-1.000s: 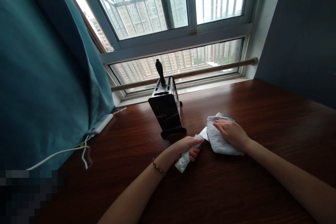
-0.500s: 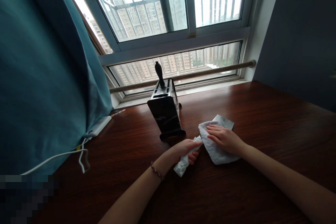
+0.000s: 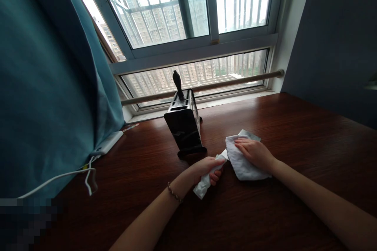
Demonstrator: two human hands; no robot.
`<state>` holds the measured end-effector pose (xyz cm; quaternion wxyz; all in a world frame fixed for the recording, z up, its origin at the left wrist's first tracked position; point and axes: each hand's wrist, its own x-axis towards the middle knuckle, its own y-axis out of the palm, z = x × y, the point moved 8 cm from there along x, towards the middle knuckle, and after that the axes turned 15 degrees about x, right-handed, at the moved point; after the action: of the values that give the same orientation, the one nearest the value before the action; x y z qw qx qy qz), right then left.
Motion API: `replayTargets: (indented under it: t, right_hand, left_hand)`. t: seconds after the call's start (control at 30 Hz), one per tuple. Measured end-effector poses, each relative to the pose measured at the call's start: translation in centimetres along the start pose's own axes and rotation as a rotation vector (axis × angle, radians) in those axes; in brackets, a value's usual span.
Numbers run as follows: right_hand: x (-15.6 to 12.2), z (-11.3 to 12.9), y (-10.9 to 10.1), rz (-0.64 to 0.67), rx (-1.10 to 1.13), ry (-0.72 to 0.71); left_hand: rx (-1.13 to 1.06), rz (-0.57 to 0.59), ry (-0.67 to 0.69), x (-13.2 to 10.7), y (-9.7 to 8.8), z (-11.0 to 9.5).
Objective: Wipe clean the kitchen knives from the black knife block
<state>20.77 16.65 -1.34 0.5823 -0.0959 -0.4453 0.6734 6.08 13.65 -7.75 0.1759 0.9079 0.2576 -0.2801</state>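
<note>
My left hand [image 3: 207, 170] is closed round a knife's handle, which is wrapped in crinkled white material [image 3: 202, 186]. The knife's broad metal blade [image 3: 252, 136] points away to the right, mostly hidden under a white cloth [image 3: 246, 166]. On top of that cloth lies my right hand [image 3: 255, 153], fingers stretched out and pressed flat over the blade; its thumb is hidden. Just beyond my left hand stands a black knife block [image 3: 185, 131], with one dark handle [image 3: 177, 82] sticking up from its slotted top.
All this is on a dark reddish wooden table [image 3: 279, 121]. At the left are a white power strip [image 3: 108, 143], a white cable [image 3: 55, 180] and a blue curtain [image 3: 59, 86]. Behind the table a rail [image 3: 235, 82] crosses a barred window [image 3: 159, 8].
My right hand and the cloth have slid slightly to the right along the blade, baring a bit more of it near the handle. My left hand keeps its grip.
</note>
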Motion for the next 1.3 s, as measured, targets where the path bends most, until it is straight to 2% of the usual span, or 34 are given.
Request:
replayTargets:
  t: [0.1,0.27,0.4,0.57,0.7,0.77,0.83,1.0,1.1,1.17,1.3]
  right_hand:
    - [0.0,-0.3,-0.4,-0.043,-0.062,0.025]
    - [-0.5,2.6,1.2,0.109,0.130,-0.155]
    - [-0.6,3.6,1.6,0.164,0.205,-0.170]
    - [-0.3,2.3,0.8,0.080,0.122,-0.104]
    - [-0.1,-0.3,-0.7,-0.063,-0.073,0.076]
    - [-0.2,-0.9,-1.1,-0.094,-0.123,0.124]
    - [-0.2,-0.3,-0.7,-0.057,-0.105,0.068]
    - [-0.7,3.5,1.4,0.146,0.137,-0.201]
    - [-1.0,4.5,1.9,0.203,0.202,-0.251]
    - [-0.9,4.2,1.8,0.182,0.203,-0.212]
    - [-0.5,2.6,1.0,0.041,0.086,-0.061]
  left_hand:
    - [-0.015,-0.002,-0.003,0.0,0.0,0.0]
    - [-0.004,-0.015,-0.014,0.0,0.0,0.1]
    - [0.002,-0.019,-0.018,0.0,-0.1,0.1]
    - [0.020,0.000,-0.015,0.4,-0.3,0.3]
    - [0.012,0.008,-0.002,0.6,-0.5,0.4]
    - [0.009,0.015,-0.005,0.6,-0.5,0.4]
    - [0.005,0.025,-0.011,0.7,-0.5,0.5]
    - [-0.007,0.027,-0.010,0.6,-0.6,0.6]
    - [-0.012,0.015,-0.004,0.6,-0.6,0.5]
    - [-0.013,0.010,-0.003,0.5,-0.6,0.5]
    - [0.006,-0.004,-0.004,0.6,-0.6,0.4]
